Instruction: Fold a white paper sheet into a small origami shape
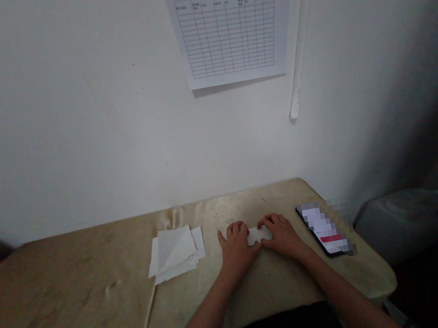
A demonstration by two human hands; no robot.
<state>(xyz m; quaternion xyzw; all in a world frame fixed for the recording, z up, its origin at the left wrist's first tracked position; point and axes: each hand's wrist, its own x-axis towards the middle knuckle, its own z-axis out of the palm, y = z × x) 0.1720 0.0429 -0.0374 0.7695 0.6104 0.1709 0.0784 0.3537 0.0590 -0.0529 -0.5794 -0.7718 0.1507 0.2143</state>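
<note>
Both my hands rest on a small white folded paper (258, 234) lying on the tan cloth-covered table (78, 302). My left hand (237, 247) has its fingers curled down onto the paper's left end. My right hand (280, 232) presses with curled fingers on its right end. Most of the paper is hidden under the two hands; only a strip shows between them.
A loose stack of white paper sheets (176, 252) lies to the left of my hands. A phone (324, 229) with a lit screen lies to the right near the table edge. A printed table sheet (230, 29) hangs on the wall. A white rounded object (406, 218) stands beyond the table's right side.
</note>
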